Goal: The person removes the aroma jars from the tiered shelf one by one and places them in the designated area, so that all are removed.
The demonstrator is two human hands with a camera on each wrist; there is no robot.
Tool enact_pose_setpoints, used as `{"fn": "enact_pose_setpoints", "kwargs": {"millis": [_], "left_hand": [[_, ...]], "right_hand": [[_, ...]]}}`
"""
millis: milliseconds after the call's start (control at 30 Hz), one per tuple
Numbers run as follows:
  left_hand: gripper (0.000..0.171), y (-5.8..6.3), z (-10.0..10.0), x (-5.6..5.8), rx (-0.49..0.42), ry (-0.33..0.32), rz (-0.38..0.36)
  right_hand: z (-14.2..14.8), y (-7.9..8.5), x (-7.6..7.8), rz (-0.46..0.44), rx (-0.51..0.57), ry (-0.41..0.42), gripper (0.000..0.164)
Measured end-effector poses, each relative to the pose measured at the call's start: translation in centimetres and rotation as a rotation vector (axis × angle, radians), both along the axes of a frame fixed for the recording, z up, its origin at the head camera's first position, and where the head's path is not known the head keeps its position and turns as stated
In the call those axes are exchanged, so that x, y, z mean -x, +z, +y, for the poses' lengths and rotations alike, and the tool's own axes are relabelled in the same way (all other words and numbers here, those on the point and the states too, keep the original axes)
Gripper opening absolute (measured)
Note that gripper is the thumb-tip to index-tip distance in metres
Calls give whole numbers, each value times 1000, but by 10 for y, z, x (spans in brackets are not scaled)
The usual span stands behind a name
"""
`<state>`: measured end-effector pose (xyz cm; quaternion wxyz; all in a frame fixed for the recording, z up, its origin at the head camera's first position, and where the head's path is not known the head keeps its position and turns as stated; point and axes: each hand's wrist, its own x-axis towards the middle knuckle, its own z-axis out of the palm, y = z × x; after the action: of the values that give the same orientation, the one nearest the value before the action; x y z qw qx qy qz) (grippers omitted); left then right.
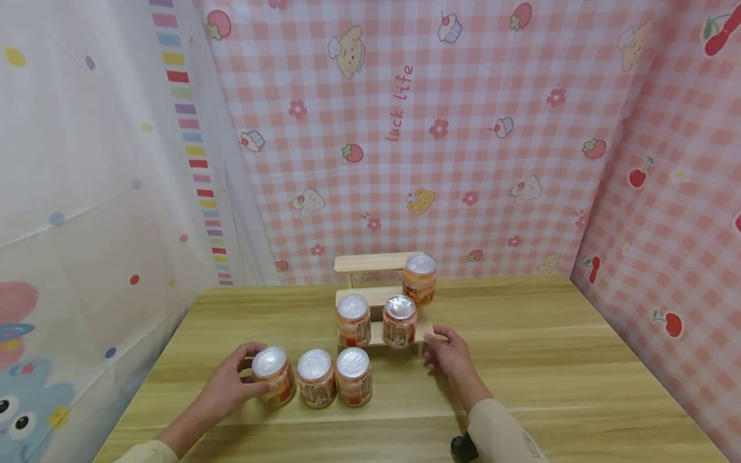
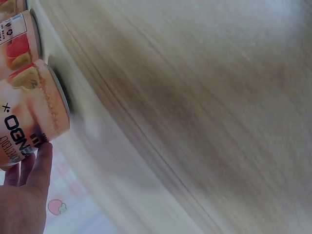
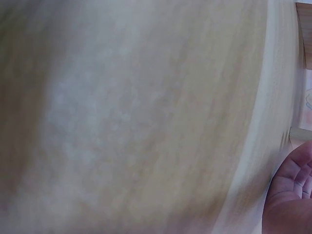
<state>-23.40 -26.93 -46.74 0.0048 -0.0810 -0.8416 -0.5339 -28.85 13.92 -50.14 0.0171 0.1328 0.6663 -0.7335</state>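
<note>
My left hand grips the leftmost orange-labelled can, thumb on the near side and fingers behind; the left wrist view shows the same can upright on the table. Two similar cans, a middle one and a right one, stand beside it in a row. At the right end of the lowest step of a wooden tiered rack, my right hand holds the edge with curled fingers. Two cans sit on the lower step, left and right. Another can stands higher on the right.
The wood-grain table runs back to a pink checked cloth. A pale dotted curtain hangs at the left and a cherry-print cloth at the right. Below my right forearm lies a black object.
</note>
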Motion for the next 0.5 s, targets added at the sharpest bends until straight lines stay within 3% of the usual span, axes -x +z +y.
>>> {"fn": "enact_pose_setpoints", "kwargs": {"millis": [300, 500], "left_hand": [[69, -2, 1, -3, -12, -29, 9], [72, 2, -4, 2, 4, -72, 35]], "right_hand": [[-1, -1, -1, 8, 6, -4, 36], [-1, -1, -1, 10, 8, -6, 36]]}}
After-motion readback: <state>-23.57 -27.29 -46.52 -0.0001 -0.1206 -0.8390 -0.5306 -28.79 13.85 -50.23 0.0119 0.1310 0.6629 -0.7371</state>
